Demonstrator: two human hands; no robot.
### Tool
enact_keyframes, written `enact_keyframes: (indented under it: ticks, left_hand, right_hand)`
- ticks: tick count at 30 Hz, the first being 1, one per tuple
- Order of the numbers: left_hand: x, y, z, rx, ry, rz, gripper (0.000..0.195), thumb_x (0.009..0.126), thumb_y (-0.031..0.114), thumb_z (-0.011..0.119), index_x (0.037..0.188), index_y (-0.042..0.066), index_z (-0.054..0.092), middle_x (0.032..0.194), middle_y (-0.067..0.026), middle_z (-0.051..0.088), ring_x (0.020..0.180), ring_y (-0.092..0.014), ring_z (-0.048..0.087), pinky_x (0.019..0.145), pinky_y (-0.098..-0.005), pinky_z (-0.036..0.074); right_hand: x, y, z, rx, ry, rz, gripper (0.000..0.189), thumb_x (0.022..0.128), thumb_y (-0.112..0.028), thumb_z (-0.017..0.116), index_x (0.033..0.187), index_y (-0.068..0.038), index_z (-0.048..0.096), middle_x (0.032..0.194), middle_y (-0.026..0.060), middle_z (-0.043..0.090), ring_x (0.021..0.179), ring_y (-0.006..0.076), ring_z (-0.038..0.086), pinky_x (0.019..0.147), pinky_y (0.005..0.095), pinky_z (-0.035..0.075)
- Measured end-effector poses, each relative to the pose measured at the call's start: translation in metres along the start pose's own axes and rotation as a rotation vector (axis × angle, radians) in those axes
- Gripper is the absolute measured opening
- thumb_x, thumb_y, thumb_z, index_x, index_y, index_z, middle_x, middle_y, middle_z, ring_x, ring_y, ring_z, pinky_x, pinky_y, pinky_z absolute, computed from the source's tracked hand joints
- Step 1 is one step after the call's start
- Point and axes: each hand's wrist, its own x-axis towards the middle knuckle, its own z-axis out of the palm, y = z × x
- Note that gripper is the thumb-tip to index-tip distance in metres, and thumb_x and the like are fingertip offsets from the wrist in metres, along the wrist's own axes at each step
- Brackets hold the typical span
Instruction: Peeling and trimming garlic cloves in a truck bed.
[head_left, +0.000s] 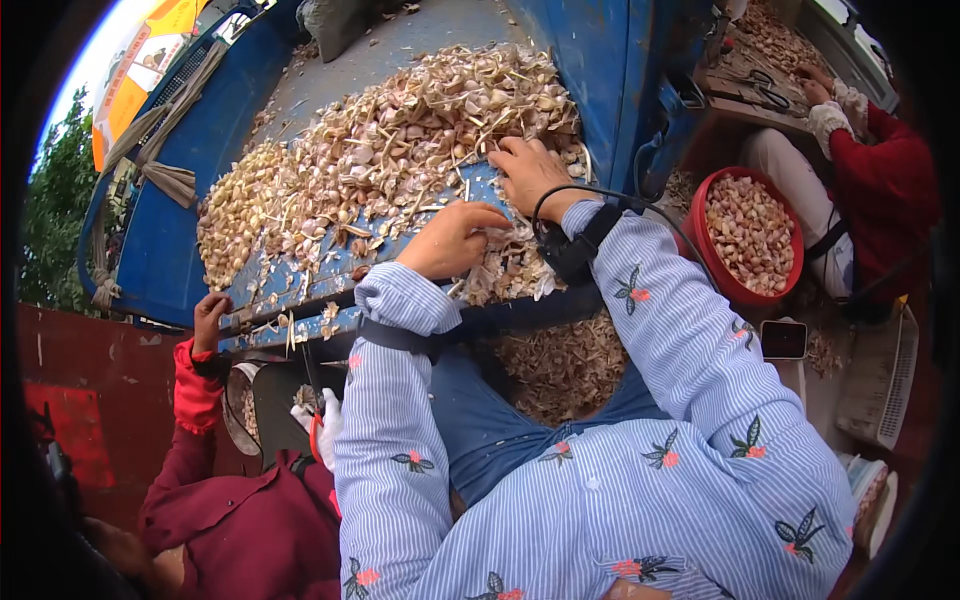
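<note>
A large heap of garlic cloves, skins and dry stems (375, 142) lies on a blue metal truck bed (450, 26) before me. My right hand (534, 176) rests palm down at the heap's near right edge, fingers apart, fingertips against the garlic. To its left, my left hand (452, 238) hovers low over the bed's front edge with curled fingers. Its palm side is hidden, so whether it holds something does not show. Loose papery garlic skins (514, 266) are gathered just below and between both hands. Paler cloves (232, 214) lie toward the heap's left end.
At left, a co-worker's bare hand (212, 319) is by the bed edge; their white-gloved hand (326, 427) holds red-handled scissors (315, 439). A red bucket (739, 296) of cloves stands right, beside another person (889, 180). A black cable (652, 202) crosses my right wrist. Husks (566, 367) lie below.
</note>
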Motion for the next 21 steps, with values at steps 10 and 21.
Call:
enact_keyframes:
  ticks: [10,21]
  left_hand:
    - [0.06,-0.059,-0.007,0.291,0.455,-0.171,0.02,0.077,0.009,0.059,0.095,0.003,0.064,0.086,-0.0158,0.063,0.086,-0.033,0.059,0.077,-0.0384,0.047]
    - [0.045,-0.041,-0.003,-0.39,0.453,-0.381,0.016,0.086,0.013,0.061,0.091,-0.002,0.063,0.064,0.0014,0.056,0.054,-0.004,0.048,0.048,-0.0201,0.039]
  right_hand:
    - [-0.068,0.005,-0.04,0.181,-0.031,-0.183,0.024,0.068,0.001,0.053,0.088,-0.006,0.065,0.104,0.007,0.061,0.107,0.0227,0.051,0.09,0.0376,0.033]
    - [-0.033,-0.01,-0.019,0.97,0.07,0.313,0.023,0.078,-0.004,0.056,0.1,0.0,0.062,0.095,0.0135,0.062,0.076,0.0218,0.063,0.067,0.0324,0.05]
